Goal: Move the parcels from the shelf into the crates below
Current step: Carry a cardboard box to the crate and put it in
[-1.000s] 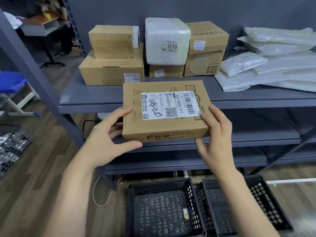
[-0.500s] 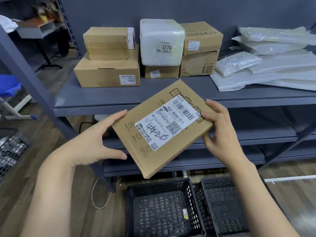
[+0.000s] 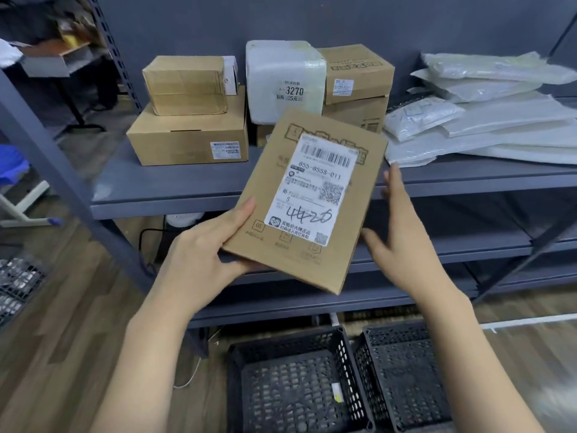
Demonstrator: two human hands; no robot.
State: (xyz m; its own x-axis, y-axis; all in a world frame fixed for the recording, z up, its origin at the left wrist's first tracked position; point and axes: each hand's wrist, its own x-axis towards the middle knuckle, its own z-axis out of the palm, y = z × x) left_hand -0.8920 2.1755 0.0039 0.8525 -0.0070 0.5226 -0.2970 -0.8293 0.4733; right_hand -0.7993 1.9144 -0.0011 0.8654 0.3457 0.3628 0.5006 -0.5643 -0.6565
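Left hand point(image 3: 199, 257) grips the flat brown cardboard parcel point(image 3: 309, 201) at its lower corner; right hand point(image 3: 402, 242) is released, fingers straight beside its edge. Recommend steadying with both hands (one-corner hold looks tippy), then lowering level into the black perforated plastic crate point(image 3: 296, 382).

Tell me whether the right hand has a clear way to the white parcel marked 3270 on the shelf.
Probably not directly. The flat box, gripped by the left hand, stands right in front of the white parcel, between it and the open right hand. Reaching around the box's right edge or over it looks needed.
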